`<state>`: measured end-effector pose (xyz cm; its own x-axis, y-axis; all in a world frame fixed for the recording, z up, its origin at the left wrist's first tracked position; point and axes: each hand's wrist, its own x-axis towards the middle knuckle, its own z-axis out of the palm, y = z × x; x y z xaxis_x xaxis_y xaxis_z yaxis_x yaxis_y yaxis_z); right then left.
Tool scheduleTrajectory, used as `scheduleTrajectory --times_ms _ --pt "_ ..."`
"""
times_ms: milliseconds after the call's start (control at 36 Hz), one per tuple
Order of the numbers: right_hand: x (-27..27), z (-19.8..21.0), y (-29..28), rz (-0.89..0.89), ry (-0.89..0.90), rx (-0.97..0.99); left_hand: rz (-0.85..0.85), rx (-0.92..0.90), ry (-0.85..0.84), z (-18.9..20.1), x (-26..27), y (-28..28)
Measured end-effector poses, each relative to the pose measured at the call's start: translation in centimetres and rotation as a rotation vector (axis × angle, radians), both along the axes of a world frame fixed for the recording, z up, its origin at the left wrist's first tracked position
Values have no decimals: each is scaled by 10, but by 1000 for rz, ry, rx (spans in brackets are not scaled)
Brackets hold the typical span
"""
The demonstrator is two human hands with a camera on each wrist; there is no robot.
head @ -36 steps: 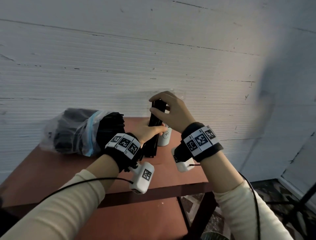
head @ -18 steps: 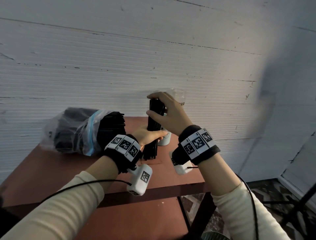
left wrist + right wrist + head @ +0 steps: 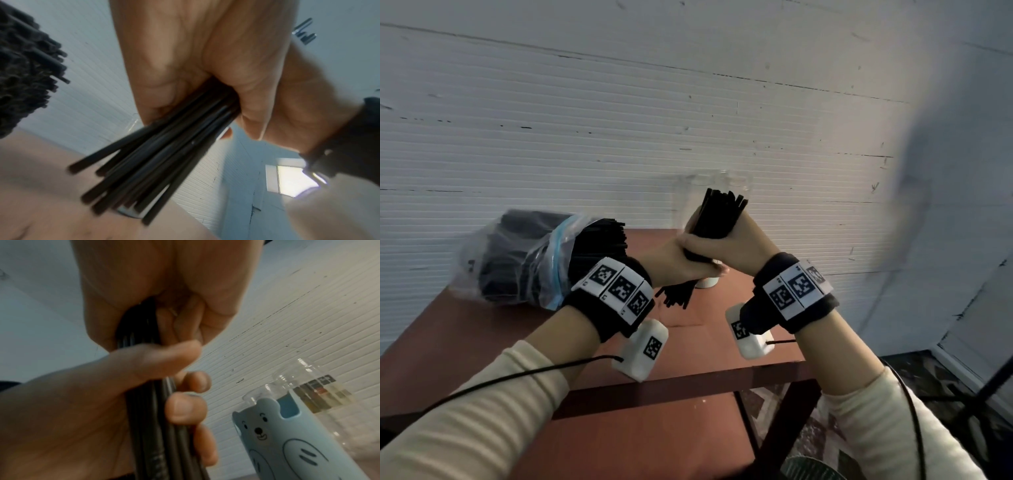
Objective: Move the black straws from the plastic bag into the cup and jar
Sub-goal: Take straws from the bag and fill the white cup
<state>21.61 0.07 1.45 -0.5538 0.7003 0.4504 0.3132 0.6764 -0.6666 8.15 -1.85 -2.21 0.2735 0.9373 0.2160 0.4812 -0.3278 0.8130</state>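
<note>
A bundle of black straws (image 3: 717, 219) is lifted above the red-brown table (image 3: 482, 335), tilted, with its lower ends (image 3: 676, 296) fanning out. My left hand (image 3: 681, 260) grips the bundle low down. My right hand (image 3: 726, 245) is wrapped around it just above. Both grips also show close up, on the straws (image 3: 156, 155) and the straws (image 3: 152, 418). A clear plastic bag (image 3: 524, 260) full of black straws lies at the left. A cup with a pale blue bear sleeve (image 3: 287, 439) and a clear jar (image 3: 333, 404) stand to the right, mostly hidden behind my hands in the head view.
A white ribbed wall (image 3: 688, 120) runs directly behind the table. The table's front edge (image 3: 688, 383) lies below my wrists, with a lower shelf (image 3: 640, 442) beneath it. The floor (image 3: 928, 370) drops away at the right.
The bundle has come up off the table and tilted. My right hand slid from capping its top to wrapping around its middle, so the upper straw ends now stick out above.
</note>
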Motion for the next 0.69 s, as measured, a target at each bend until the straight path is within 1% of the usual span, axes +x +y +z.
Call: scheduleTrajectory --times_ms 111,194,278,333,417,500,611,694 --pt "3 8 4 -68 96 36 88 54 -94 -4 3 13" --pt "9 24 13 -133 280 67 215 57 -177 -1 6 19" --pt "17 41 26 -232 416 94 323 99 -157 -4 5 31" --pt "21 49 38 -280 442 96 373 51 -110 -9 3 44" --pt "23 53 58 -330 424 89 410 -80 -63 -14 0 62" --pt "20 51 74 -363 331 67 415 -162 -57 -18 -1 76" --pt "10 45 91 -374 184 40 413 -187 -28 -20 -6 84" --pt "2 40 101 -355 100 -22 356 -165 -44 -23 -9 84"
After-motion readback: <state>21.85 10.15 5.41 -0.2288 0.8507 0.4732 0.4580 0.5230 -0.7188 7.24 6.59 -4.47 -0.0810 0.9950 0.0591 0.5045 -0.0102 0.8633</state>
